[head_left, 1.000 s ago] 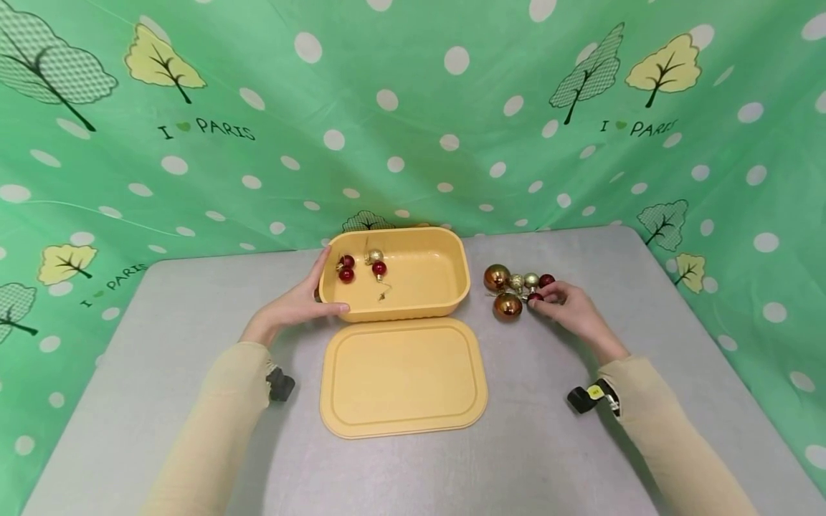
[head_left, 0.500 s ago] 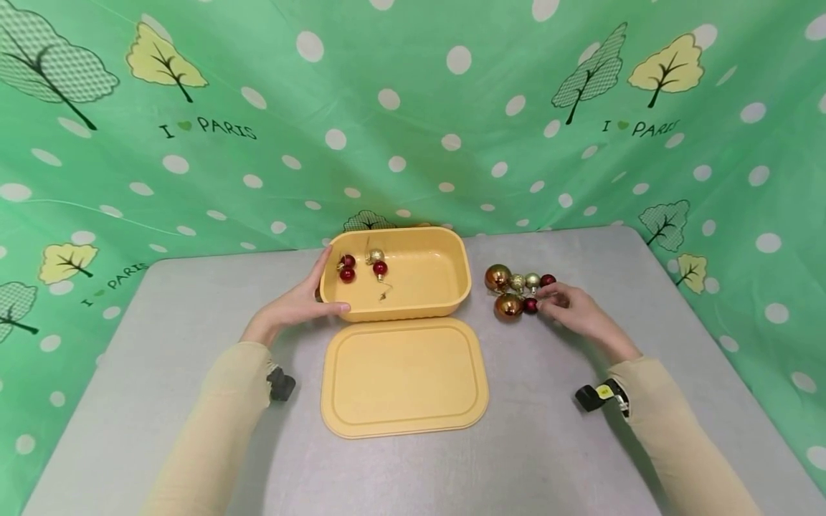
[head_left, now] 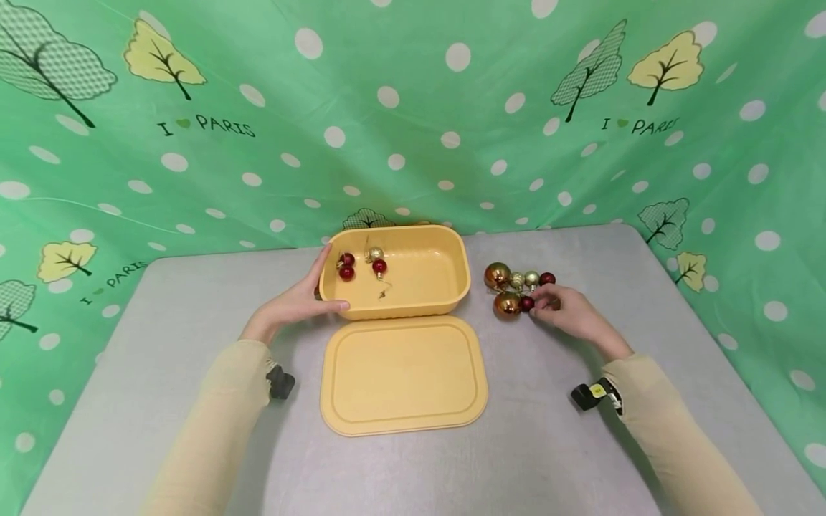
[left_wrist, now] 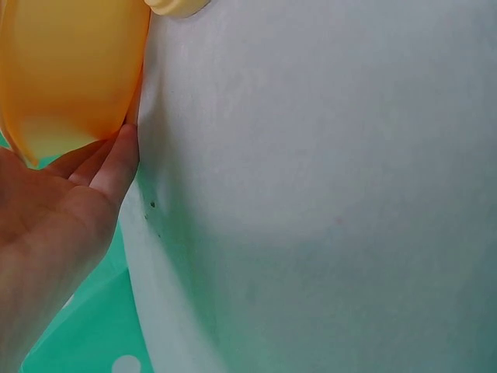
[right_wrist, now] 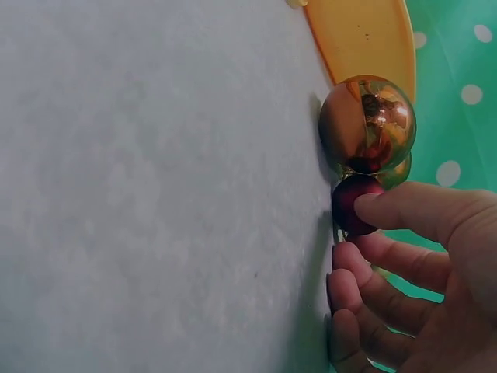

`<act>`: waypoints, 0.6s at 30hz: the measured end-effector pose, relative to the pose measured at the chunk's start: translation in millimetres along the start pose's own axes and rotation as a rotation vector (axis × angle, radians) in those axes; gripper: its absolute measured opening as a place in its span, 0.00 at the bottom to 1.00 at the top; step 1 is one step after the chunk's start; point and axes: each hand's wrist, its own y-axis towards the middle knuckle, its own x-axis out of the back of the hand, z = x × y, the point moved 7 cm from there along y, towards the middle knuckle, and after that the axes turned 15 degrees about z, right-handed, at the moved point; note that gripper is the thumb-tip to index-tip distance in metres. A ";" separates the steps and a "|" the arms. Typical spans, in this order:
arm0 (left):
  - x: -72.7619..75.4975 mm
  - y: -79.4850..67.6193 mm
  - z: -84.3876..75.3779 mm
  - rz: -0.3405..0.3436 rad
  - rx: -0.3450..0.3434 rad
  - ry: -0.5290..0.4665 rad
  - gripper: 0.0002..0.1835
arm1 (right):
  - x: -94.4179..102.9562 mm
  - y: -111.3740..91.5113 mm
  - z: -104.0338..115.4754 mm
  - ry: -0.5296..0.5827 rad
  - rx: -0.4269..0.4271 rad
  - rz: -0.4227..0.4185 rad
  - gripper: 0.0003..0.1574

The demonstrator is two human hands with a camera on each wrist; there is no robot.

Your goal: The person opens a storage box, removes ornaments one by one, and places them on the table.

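Observation:
My left hand (head_left: 292, 299) grips the left end of an open yellow plastic box (head_left: 395, 312), its thumb on the front wall. In the left wrist view, my fingers press against the side of the box. Inside lie a few small dark red baubles (head_left: 379, 266) and a gold bauble (head_left: 376, 254). To the right of the box, my right hand (head_left: 571, 310) pinches a small dark red bauble (right_wrist: 353, 203) with the thumb over it and the index finger near its cap. Large copper baubles (head_left: 508, 306), small gold baubles (head_left: 532, 278) and another red bauble (head_left: 547, 279) are clustered beside it.
A flat yellow lid (head_left: 404, 377) lies on the grey table (head_left: 529, 444) just in front of the box. Behind the table hangs a green dotted curtain (head_left: 413, 129). Wrist cameras (head_left: 586, 396) are strapped to both arms.
My right hand drew back a little to the right from the red bauble, then came back to it. The left hand and the box have stayed in place.

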 end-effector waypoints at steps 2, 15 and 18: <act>0.9 0.4 0.8 -0.006 0.000 0.006 0.66 | 0.4 0.4 0.0 0.007 -0.015 0.000 0.16; -0.1 -0.1 -0.5 0.002 0.009 0.008 0.64 | 4.9 -5.5 -3.0 0.059 -0.004 0.007 0.21; 0.1 -0.9 -0.5 0.001 0.016 0.003 0.64 | 8.9 -6.7 0.5 0.072 0.006 -0.017 0.22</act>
